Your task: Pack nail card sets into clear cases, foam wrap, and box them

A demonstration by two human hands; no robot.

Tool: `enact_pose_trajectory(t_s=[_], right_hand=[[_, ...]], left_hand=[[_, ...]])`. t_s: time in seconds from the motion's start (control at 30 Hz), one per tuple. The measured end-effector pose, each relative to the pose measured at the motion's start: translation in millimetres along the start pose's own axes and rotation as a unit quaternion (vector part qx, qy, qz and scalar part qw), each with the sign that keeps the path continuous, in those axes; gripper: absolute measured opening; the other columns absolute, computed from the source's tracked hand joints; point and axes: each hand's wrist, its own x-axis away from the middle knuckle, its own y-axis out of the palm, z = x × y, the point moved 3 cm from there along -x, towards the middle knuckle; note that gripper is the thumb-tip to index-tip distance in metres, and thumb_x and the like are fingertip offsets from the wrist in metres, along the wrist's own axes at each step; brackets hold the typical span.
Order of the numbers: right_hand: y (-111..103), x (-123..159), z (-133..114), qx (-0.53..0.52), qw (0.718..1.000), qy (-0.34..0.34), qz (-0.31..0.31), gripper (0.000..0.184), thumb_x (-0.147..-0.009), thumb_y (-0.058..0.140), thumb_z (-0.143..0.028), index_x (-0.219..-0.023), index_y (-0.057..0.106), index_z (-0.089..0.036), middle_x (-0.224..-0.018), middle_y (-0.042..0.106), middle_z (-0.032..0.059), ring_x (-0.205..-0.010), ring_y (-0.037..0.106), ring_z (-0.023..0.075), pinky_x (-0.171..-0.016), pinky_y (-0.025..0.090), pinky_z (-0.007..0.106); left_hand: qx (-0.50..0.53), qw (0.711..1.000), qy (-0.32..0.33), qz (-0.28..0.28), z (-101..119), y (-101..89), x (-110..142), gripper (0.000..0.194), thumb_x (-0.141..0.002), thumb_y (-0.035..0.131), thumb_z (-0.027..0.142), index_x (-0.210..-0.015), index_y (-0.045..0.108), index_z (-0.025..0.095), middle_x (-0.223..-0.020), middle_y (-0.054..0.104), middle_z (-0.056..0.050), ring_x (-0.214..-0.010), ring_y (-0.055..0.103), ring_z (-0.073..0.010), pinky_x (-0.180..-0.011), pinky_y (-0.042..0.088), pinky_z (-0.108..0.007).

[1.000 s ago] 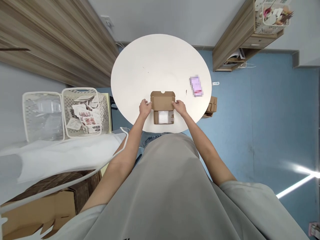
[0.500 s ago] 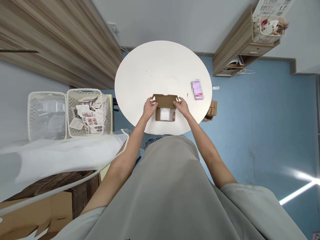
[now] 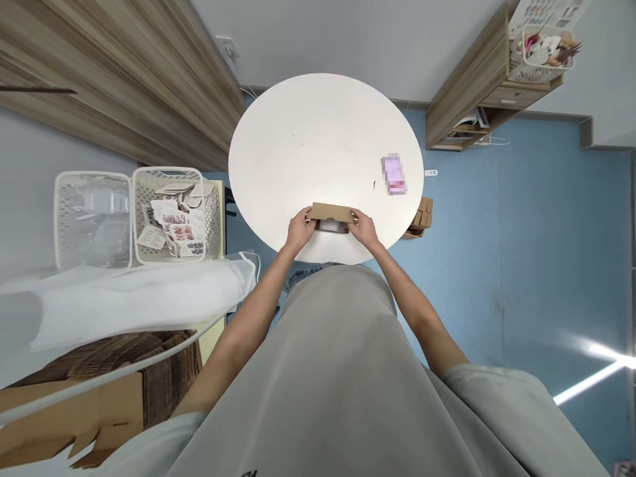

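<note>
A small brown cardboard box (image 3: 332, 211) stands near the front edge of the round white table (image 3: 318, 126). Its lid is partly lowered, and a strip of white contents (image 3: 330, 226) shows below the flap. My left hand (image 3: 301, 228) grips the lid's left end with thumb and fingers. At the right end my right hand (image 3: 364, 228) pinches the lid in the same way. The rest of the box's inside is hidden under the lid.
A blurred-out purple item (image 3: 394, 174) lies on the table's right side. Small brown boxes (image 3: 422, 215) are stacked beyond the right edge. On the left stand white baskets (image 3: 169, 258) with packets, a white plastic roll (image 3: 144, 298) and flattened cardboard (image 3: 109, 397).
The lid has swung down towards me and now covers most of the white contents. Both hands have moved slightly nearer my body with it.
</note>
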Motion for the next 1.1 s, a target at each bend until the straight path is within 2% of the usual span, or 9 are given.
enact_pose_trajectory(t_s=[0.1, 0.23, 0.3, 0.37, 0.47, 0.53, 0.73, 0.9, 1.1], right_hand=[[7.5, 18.4, -1.1, 0.05, 0.998, -0.022, -0.027, 0.06, -0.092, 0.057, -0.019, -0.152, 0.062, -0.02, -0.158, 0.065, 0.0112, -0.132, 0.07, 0.0345, -0.112, 0.059, 0.052], [12.4, 38.7, -1.4, 0.122, 0.991, -0.035, -0.049, 0.07, -0.094, 0.057, -0.02, -0.163, 0.047, -0.016, -0.175, 0.044, 0.0157, -0.151, 0.055, 0.0361, -0.121, 0.052, 0.052], [10.6, 46.5, -3.0, 0.164, 0.985, -0.015, -0.055, 0.068, -0.098, 0.057, -0.024, -0.164, 0.043, -0.014, -0.17, 0.049, 0.0196, -0.149, 0.056, 0.0374, -0.118, 0.052, 0.052], [6.9, 52.8, -6.3, 0.204, 0.977, 0.015, -0.064, 0.057, -0.103, 0.054, -0.027, -0.158, 0.047, -0.014, -0.154, 0.064, 0.021, -0.136, 0.064, 0.0379, -0.108, 0.056, 0.05], [1.9, 60.0, -12.8, 0.251, 0.962, 0.054, -0.097, 0.039, -0.109, 0.05, -0.029, -0.145, 0.058, -0.017, -0.128, 0.076, 0.0173, -0.115, 0.072, 0.0357, -0.094, 0.057, 0.044], [1.1, 63.4, -16.0, 0.269, 0.953, 0.066, -0.123, 0.036, -0.111, 0.05, -0.032, -0.142, 0.061, -0.018, -0.122, 0.078, 0.0161, -0.112, 0.073, 0.0346, -0.091, 0.055, 0.04], [7.7, 65.4, -8.9, 0.239, 0.956, 0.083, -0.151, 0.043, -0.115, 0.048, -0.051, -0.135, 0.068, -0.019, -0.117, 0.081, 0.0137, -0.112, 0.074, 0.0323, -0.091, 0.053, 0.036], [14.0, 59.8, 11.7, 0.186, 0.97, 0.084, -0.13, 0.03, -0.114, 0.05, -0.032, -0.131, 0.073, -0.022, -0.126, 0.081, 0.0128, -0.118, 0.075, 0.0323, -0.096, 0.055, 0.038], [22.1, 51.8, 29.0, 0.181, 0.972, 0.092, -0.118, 0.027, -0.108, 0.059, -0.026, -0.132, 0.072, -0.023, -0.129, 0.081, 0.012, -0.12, 0.074, 0.0331, -0.1, 0.057, 0.043]], left_hand=[[-0.034, 0.999, 0.009, -0.016, -8.0, 3.5, 17.7, 0.063, -0.092, 0.06, 0.018, -0.155, 0.063, 0.02, -0.154, 0.069, -0.011, -0.135, 0.069, -0.0325, -0.118, 0.055, -0.05], [-0.092, 0.995, 0.036, -0.018, -10.6, 5.9, 44.1, 0.07, -0.092, 0.059, 0.019, -0.161, 0.057, 0.021, -0.161, 0.063, -0.01, -0.145, 0.062, -0.0331, -0.125, 0.049, -0.05], [-0.111, 0.993, 0.042, -0.014, -9.0, 5.9, 55.9, 0.067, -0.095, 0.057, 0.02, -0.161, 0.057, 0.021, -0.16, 0.064, -0.01, -0.146, 0.061, -0.0332, -0.124, 0.048, -0.05], [-0.122, 0.991, 0.04, -0.019, -7.0, 5.9, 64.7, 0.059, -0.099, 0.053, 0.023, -0.158, 0.06, 0.021, -0.151, 0.07, -0.012, -0.138, 0.066, -0.0341, -0.118, 0.051, -0.049], [-0.138, 0.989, 0.018, -0.041, -7.5, 6.9, 70.9, 0.05, -0.102, 0.052, 0.026, -0.149, 0.068, 0.023, -0.13, 0.079, -0.011, -0.12, 0.073, -0.0347, -0.106, 0.055, -0.045], [-0.14, 0.989, -0.004, -0.053, -11.1, 8.6, 71.3, 0.049, -0.1, 0.054, 0.026, -0.146, 0.071, 0.024, -0.125, 0.081, -0.011, -0.115, 0.074, -0.0344, -0.101, 0.056, -0.042], [-0.102, 0.99, -0.073, -0.063, -28.9, 18.6, 67.4, 0.052, -0.089, 0.061, 0.019, -0.138, 0.075, 0.019, -0.12, 0.083, -0.012, -0.113, 0.075, -0.0305, -0.102, 0.056, -0.038], [0.013, 0.993, -0.106, -0.046, -39.9, 28.9, 65.5, 0.051, -0.083, 0.064, 0.017, -0.132, 0.078, 0.019, -0.126, 0.083, -0.01, -0.123, 0.076, -0.0303, -0.111, 0.057, -0.043], [0.021, 0.992, -0.121, -0.015, -51.0, 36.2, 60.5, 0.045, -0.086, 0.062, 0.015, -0.127, 0.079, 0.022, -0.127, 0.083, -0.009, -0.127, 0.075, -0.03, -0.116, 0.056, -0.046]])
